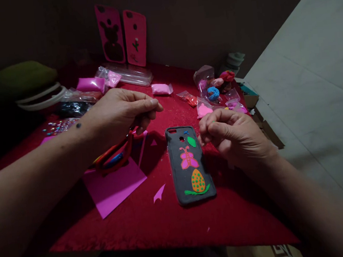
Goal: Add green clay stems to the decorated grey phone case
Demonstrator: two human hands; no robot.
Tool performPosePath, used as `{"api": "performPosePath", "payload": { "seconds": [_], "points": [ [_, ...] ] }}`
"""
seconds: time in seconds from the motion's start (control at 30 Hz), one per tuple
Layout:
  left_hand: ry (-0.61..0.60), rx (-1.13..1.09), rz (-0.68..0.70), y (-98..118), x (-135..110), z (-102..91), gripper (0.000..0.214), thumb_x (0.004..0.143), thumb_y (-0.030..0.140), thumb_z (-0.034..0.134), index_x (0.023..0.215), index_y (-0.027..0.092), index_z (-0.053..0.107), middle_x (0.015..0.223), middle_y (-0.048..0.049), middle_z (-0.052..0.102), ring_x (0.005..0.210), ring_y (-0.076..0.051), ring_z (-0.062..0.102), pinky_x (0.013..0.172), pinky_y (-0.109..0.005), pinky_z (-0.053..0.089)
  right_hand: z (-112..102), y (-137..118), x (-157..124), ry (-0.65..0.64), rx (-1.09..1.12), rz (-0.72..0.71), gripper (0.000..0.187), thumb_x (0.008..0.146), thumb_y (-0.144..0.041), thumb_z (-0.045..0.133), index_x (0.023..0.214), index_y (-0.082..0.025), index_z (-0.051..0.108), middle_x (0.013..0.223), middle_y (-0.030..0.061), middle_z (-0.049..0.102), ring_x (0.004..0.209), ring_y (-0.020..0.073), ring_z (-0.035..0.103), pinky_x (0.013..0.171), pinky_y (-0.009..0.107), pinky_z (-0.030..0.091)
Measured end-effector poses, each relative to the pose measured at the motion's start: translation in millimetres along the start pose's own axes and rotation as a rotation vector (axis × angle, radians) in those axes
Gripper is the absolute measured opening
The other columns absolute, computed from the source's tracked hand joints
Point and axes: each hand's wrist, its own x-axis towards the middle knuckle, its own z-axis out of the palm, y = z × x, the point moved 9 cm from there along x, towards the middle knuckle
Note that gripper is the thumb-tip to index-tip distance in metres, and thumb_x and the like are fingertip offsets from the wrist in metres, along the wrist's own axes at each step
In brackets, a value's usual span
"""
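Observation:
A dark grey phone case (pixel 190 165) lies flat on the red cloth (pixel 156 223), decorated with a pink clay butterfly, an orange dotted egg on green grass and a green leaf. My right hand (pixel 234 136) hovers just right of the case's top, fingers curled and pinched together on something too small to name, with a hint of green at the fingertips. My left hand (pixel 121 113) is raised left of the case, thumb and fingers pressed in a pinch; what they hold is not visible. Red-handled scissors (pixel 113 156) lie beneath it.
A pink paper sheet (pixel 113 188) and pink scraps lie left of the case. Bags of coloured clay (pixel 161 89) and clay lumps (pixel 213 93) sit behind. Two pink phone cases (pixel 122 35) lean against the back wall. A cardboard box (pixel 261 116) stands at the right.

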Motion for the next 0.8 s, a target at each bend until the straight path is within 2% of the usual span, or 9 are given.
{"api": "performPosePath", "payload": {
  "seconds": [0.27,0.57,0.8],
  "points": [
    [0.001,-0.005,-0.007,-0.2,0.0,2.0,0.026,0.090,0.010,0.060,0.065,0.010,0.068,0.052,-0.0008,0.059,0.038,-0.005,0.048,0.036,-0.015,0.032,1.3,1.1,0.7,-0.004,0.018,0.015,0.030,0.054,-0.029,0.097,0.060,-0.020,0.070,0.066,-0.0021,0.066,0.056,0.0103,0.059,0.055,0.023,0.050],
    [-0.004,0.014,-0.025,0.7,-0.4,1.1,0.024,0.089,0.013,0.062,0.066,0.011,0.069,0.052,-0.0009,0.058,0.038,-0.005,0.047,0.036,-0.017,0.030,-1.4,3.6,-1.1,0.012,-0.049,0.038,0.011,0.064,-0.025,0.088,0.068,-0.021,0.080,0.074,0.0025,0.074,0.061,0.0116,0.060,0.059,0.026,0.051],
    [-0.010,0.026,-0.030,-0.7,0.0,2.0,0.026,0.089,0.013,0.061,0.064,0.012,0.068,0.051,-0.0014,0.058,0.039,-0.006,0.047,0.037,-0.019,0.031,-1.5,4.8,-0.2,-0.007,-0.029,0.035,0.007,0.069,-0.024,0.087,0.073,-0.020,0.082,0.076,0.0032,0.076,0.060,0.0097,0.060,0.059,0.024,0.050]
  ]
}}
